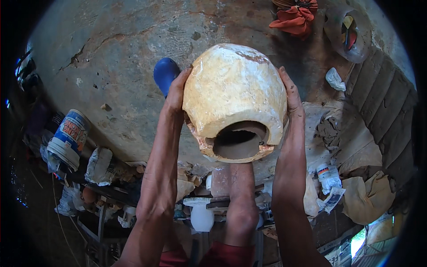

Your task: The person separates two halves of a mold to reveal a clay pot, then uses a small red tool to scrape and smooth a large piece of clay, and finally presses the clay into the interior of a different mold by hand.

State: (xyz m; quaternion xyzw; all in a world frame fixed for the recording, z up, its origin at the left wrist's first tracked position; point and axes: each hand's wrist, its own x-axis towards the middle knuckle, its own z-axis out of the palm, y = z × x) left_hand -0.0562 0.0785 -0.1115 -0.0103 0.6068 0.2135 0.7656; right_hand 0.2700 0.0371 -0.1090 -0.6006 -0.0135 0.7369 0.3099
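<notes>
Between my two hands hangs a big rounded plaster mould (235,89), cream and stained, with a chipped white patch on its far side. A wide round hole faces me, its rim uneven; the hollow inside looks grey-brown and dark. My left hand (177,91) presses against the mould's left side, and my right hand (292,93) grips the right side. Most fingers are hidden behind it. Just beyond my left hand a blue rubber shoe (165,73) shows in part.
A white-and-blue bucket (69,138) stands at the left. Red cloth (296,20) and a clear plastic container (349,35) lie at the far right. Grey slabs (382,93) line the right edge. Nearer are a crumpled brown sheet (368,196) and a white-topped stool (198,201).
</notes>
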